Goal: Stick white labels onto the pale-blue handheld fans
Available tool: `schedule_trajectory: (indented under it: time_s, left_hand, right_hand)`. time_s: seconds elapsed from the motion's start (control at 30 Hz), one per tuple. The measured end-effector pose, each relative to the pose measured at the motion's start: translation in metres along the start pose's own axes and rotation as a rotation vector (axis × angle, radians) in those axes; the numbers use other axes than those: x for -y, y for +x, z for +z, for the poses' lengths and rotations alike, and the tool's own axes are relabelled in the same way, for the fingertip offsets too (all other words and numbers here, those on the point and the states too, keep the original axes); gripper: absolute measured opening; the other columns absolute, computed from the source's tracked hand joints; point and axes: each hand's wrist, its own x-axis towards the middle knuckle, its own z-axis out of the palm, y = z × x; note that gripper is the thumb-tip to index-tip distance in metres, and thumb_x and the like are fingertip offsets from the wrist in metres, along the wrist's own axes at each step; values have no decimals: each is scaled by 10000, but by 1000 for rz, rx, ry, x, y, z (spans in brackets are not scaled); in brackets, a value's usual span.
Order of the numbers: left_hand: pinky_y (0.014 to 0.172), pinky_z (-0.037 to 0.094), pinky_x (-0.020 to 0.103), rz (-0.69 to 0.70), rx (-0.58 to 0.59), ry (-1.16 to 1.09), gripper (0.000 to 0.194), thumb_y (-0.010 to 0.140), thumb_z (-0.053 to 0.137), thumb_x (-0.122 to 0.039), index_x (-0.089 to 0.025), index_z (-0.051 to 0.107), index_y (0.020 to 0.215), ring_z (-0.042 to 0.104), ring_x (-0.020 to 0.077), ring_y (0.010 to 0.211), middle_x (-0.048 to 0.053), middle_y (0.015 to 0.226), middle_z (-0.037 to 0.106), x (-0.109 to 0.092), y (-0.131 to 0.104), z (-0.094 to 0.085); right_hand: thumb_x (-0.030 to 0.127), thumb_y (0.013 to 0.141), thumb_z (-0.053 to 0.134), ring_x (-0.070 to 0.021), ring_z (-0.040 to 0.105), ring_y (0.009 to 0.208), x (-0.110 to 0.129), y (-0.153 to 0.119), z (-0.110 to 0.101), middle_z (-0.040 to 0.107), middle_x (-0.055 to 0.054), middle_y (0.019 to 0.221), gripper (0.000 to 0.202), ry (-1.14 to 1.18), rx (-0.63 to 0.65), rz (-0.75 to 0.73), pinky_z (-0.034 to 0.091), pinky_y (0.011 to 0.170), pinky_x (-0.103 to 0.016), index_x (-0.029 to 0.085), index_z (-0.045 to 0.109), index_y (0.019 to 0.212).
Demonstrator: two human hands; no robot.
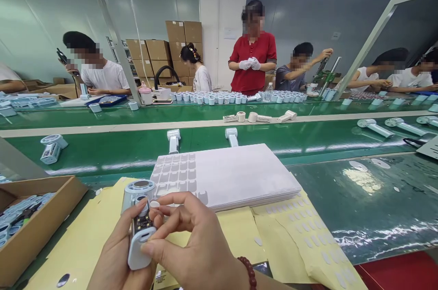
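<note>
A light-blue handheld fan [137, 239] with a round head stands tilted in my left hand [118, 251], whose fingers wrap around its handle. The front of the handle is uncovered, and a dark circuit board [142, 222] shows inside. My right hand [195, 239] is closed on the lower handle, its thumb pressing the end part and its bent fingers at the board's side. Beside the right index fingertip is a small white round piece [154, 204]; whether it is pinched or attached I cannot tell. Under the hands lies yellow backing paper [85, 235].
A stack of white sheets [239, 171] with grey sticker shapes lies just ahead. At left stands a cardboard box [44, 221] of blue parts. Beyond runs a green conveyor [119, 148] carrying more fan bodies [174, 140]. Several co-workers, one in a red shirt [253, 59], are across it.
</note>
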Motion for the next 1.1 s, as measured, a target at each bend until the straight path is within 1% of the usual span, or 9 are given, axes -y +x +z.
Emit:
schedule_trajectory:
  time_s: [0.17, 0.4, 0.5, 0.6, 0.7, 0.77, 0.93, 1.03, 1.1]
  left_hand:
    - [465, 565, 174, -6, -23, 6, 188, 931, 464, -126, -179, 582, 795, 600, 109, 493, 32, 702, 610, 0, -3, 1]
    - [424, 557, 189, -52, -42, -3, 422, 1008, 280, -179, -195, 653, 813, 593, 124, 467, 22, 644, 577, 5, -13, -8]
    - [424, 537, 148, -64, -25, -24, 383, 1003, 312, -209, -181, 667, 860, 573, 101, 435, 32, 657, 569, 5, -15, -13]
    - [394, 509, 130, -62, -1, 9, 304, 974, 375, -211, -137, 667, 932, 542, 91, 392, 49, 669, 562, 5, -17, -13]
    - [353, 501, 154, -93, -63, 9, 292, 978, 376, -229, -148, 650, 916, 541, 107, 369, 43, 651, 564, 5, -19, -10]
    - [379, 512, 144, -136, -101, -31, 298, 993, 392, -270, -135, 653, 942, 555, 104, 364, 40, 643, 578, 4, -19, -8]
    - [428, 542, 162, -130, -109, -31, 248, 989, 494, -288, -169, 670, 862, 592, 109, 369, 16, 624, 599, -3, -14, -12]
    - [490, 567, 173, -62, -32, -17, 253, 999, 468, -268, -138, 680, 950, 620, 107, 424, 38, 687, 624, -11, -11, -18]
    - [517, 569, 163, -8, 28, 42, 244, 982, 438, -176, -100, 670, 999, 631, 103, 456, 61, 719, 633, -19, -5, -24]
  right_hand:
    - [366, 622, 928, -261, 742, 983, -1, -2, 2, 748, -10, 783, 536, -130, -32, -116, 594, 941, -347, 230, 711, 1092]
    - [374, 903, 736, -263, 742, 992, -16, -6, 3, 776, -73, 1016, 385, -572, -62, -779, 552, 1035, -374, 231, 673, 1255]
    - [462, 801, 829, -266, 721, 1015, -6, -5, 0, 716, -73, 1141, 572, -528, -72, -648, 583, 991, -395, 284, 626, 1305]
    - [530, 534, 958, -260, 709, 975, 13, -5, -3, 629, -89, 1223, 963, -361, 25, -182, 640, 844, -369, 279, 542, 1366]
    - [499, 530, 958, -237, 702, 958, 21, -5, -5, 657, -59, 1079, 988, -222, 166, 149, 633, 846, -352, 249, 515, 1377]
    - [520, 592, 935, -245, 692, 1026, 14, -6, -4, 651, -79, 1149, 957, -208, 167, 109, 617, 896, -356, 242, 500, 1399]
    - [519, 665, 930, -332, 525, 1340, -16, -6, -4, 355, -116, 1593, 955, -540, 68, -500, 415, 1174, -474, 285, 472, 1470]
    - [520, 663, 927, -350, 347, 1471, -19, -5, -10, 271, -126, 1635, 1051, -583, 142, -459, 478, 1124, -455, 269, 387, 1529]
    - [522, 703, 892, -325, 407, 1437, -15, -5, -16, 301, -144, 1613, 958, -467, 152, -324, 578, 994, -374, 234, 432, 1493]
